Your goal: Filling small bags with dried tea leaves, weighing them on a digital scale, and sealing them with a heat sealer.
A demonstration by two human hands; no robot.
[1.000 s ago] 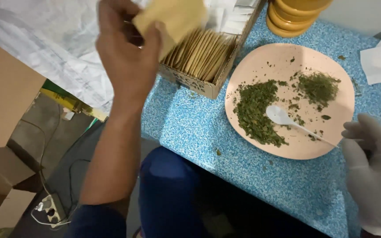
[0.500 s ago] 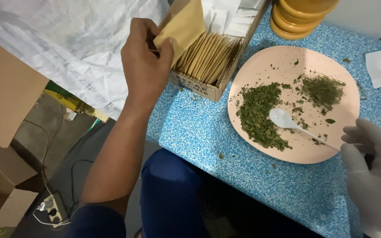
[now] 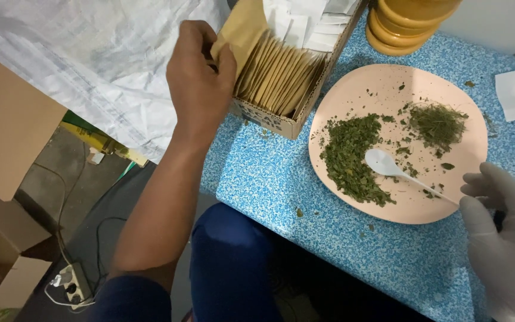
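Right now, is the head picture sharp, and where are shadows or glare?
Head view: mostly sharp, dried herbs and white spoon crisp on the pink plate; the gloved right hand is slightly soft at the edge; light even, no strong glare; dark shadow under the table, around the knee.

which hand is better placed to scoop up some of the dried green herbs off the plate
Right. The gloved right hand already holds the white spoon over the pink plate; the left hand grips a brown envelope at the box.

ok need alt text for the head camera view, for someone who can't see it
A bare left hand holds a tan paper envelope over a cardboard box of similar envelopes, while a gloved right hand holds a white spoon on a pink plate of dried green herbs, on a blue speckled table.
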